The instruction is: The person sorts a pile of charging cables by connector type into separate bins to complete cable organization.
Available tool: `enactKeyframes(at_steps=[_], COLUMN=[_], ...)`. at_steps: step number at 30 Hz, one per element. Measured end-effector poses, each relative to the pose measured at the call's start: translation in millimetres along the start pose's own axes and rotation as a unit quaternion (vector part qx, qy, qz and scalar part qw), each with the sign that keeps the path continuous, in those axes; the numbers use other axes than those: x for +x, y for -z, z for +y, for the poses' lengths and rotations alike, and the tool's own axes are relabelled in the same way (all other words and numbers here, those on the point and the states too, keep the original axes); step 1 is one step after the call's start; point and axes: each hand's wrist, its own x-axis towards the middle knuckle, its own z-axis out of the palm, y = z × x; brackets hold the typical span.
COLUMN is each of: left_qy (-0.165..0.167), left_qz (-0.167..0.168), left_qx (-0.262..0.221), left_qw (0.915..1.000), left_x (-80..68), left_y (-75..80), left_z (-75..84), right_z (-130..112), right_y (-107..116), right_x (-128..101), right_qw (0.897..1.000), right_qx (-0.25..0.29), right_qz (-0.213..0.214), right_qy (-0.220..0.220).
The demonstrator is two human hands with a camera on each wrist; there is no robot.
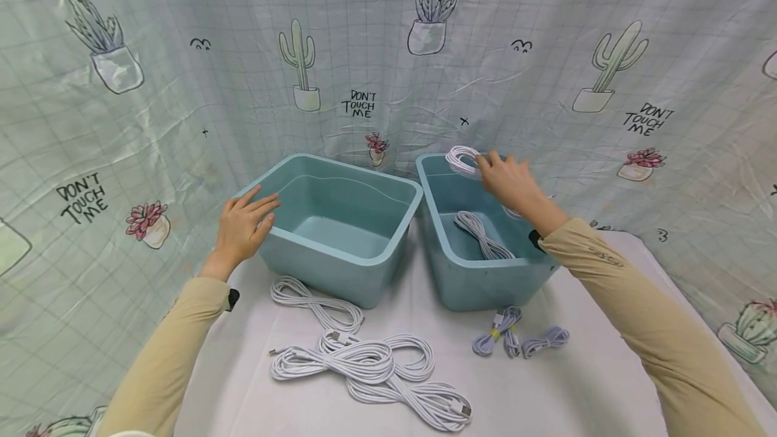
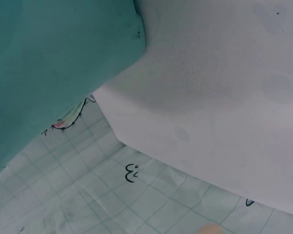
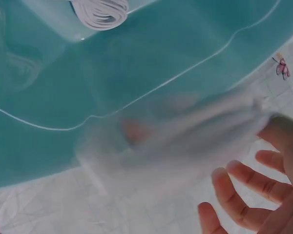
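At the far end of the right teal bin [image 1: 479, 285], my right hand [image 1: 512, 184] pinches a coiled white cable [image 1: 463, 161] by one end, above the rim. That cable is a pale blur in the right wrist view, with the other fingers [image 3: 241, 204] spread below it. A bundled white cable [image 1: 482, 235] lies on this bin's floor; part of another loop [image 1: 511, 213] shows behind my right wrist. My left hand [image 1: 245, 221] rests with extended fingers at the left rim of the left teal bin [image 1: 322, 268], whose visible floor is bare.
Several large white cable bundles [image 1: 364, 363] lie in front of the left bin, partly overlapping. Before the right bin are a small cable bundle with yellow ties [image 1: 496, 332] and another small bundle [image 1: 546, 341]. A printed curtain [image 1: 376, 52] hangs close behind both bins.
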Motion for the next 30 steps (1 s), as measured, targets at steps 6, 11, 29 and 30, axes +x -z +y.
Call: enactKeyframes(at_steps=[6, 11, 29, 30], left_qy=[-0.001, 0.0, 0.006, 0.006], left_qz=[0.003, 0.002, -0.011, -0.012], left_qx=[0.0, 0.001, 0.008, 0.008], left_qw=[1.0, 1.0, 0.9999, 0.9999], left_x=[0.4, 0.7, 0.2, 0.0], left_y=[-0.5, 0.0, -0.9, -1.0], left_z=[-1.0, -1.5, -1.5, -1.5], right_z=[-1.0, -0.4, -0.3, -1.2], right_y=[-3.3, -1.7, 4.2, 4.2], right_x=[-0.9, -2.5, -19.4, -20.9], right_qw=[0.999, 0.998, 0.982, 0.981], right_qx=[-0.021, -0.018, -0.045, -0.045], right_qz=[0.032, 0.056, 0.17, 0.175], right_qy=[0.018, 0.018, 0.068, 0.072])
